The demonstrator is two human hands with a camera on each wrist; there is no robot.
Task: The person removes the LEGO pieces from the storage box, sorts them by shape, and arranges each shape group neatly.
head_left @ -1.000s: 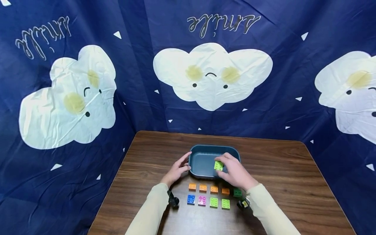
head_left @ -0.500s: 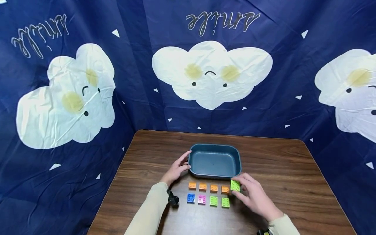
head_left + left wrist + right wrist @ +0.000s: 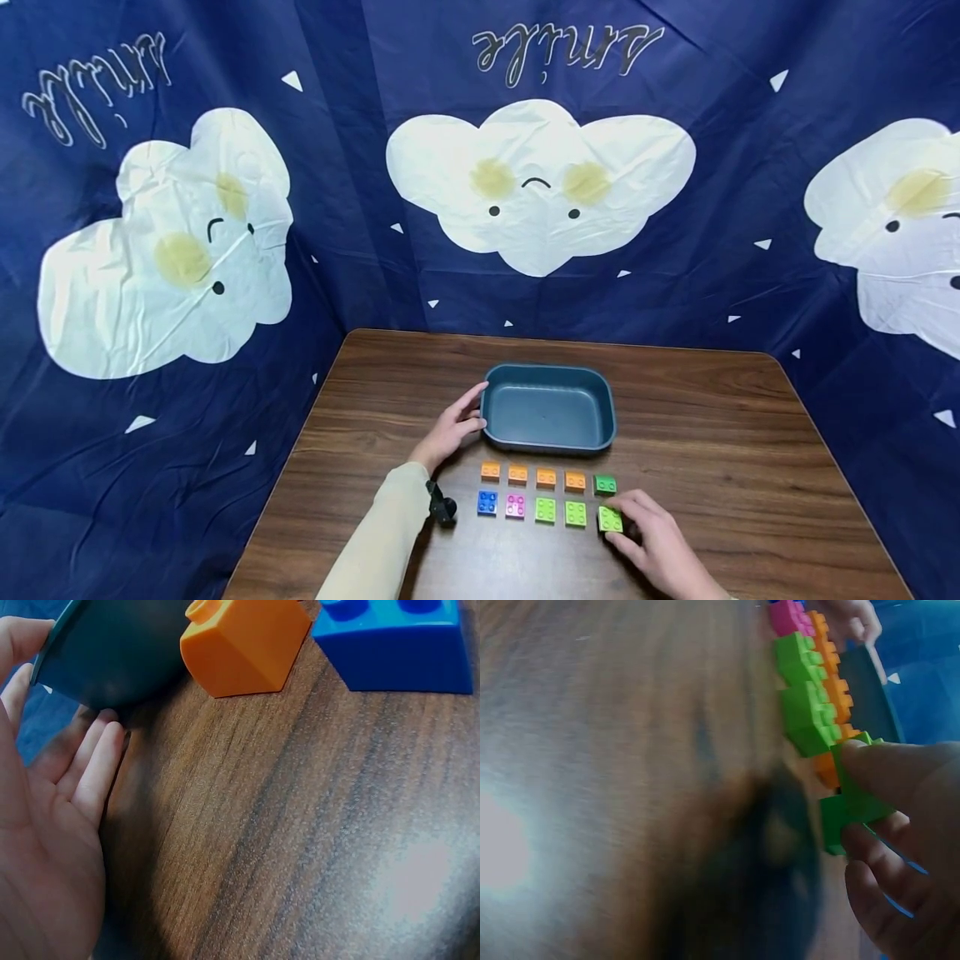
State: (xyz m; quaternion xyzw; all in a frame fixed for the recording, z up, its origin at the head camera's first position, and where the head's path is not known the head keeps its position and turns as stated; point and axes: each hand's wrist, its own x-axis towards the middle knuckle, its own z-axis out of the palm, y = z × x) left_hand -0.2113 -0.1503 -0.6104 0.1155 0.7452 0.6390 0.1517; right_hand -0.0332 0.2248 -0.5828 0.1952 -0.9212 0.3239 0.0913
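In the head view my right hand (image 3: 660, 542) pinches a lime green toy building block (image 3: 611, 518) between thumb and fingers, at the right end of the front row of blocks. The right wrist view shows this lime green block (image 3: 859, 793) partly covered by the thumb, with a darker green block (image 3: 831, 825) close by. My left hand (image 3: 447, 429) touches the left side of a dark teal plastic bin (image 3: 607, 442), its fingers mostly straight. From the left wrist, fingertips meet the rim and lower wall of the bin (image 3: 127, 660). The bin holds nothing.
In the front row lie a blue block (image 3: 487, 502), a pink block (image 3: 515, 505) and two lime green blocks. Several orange blocks (image 3: 546, 477) and a green block (image 3: 604, 484) form the row behind, before the bin. A dark blue printed curtain (image 3: 360, 250) surrounds the wooden table (image 3: 697, 417).
My right hand has carried the lime green block out from over the bin, towards me and rightward, to the end of the front row. My left hand has stayed at the bin.
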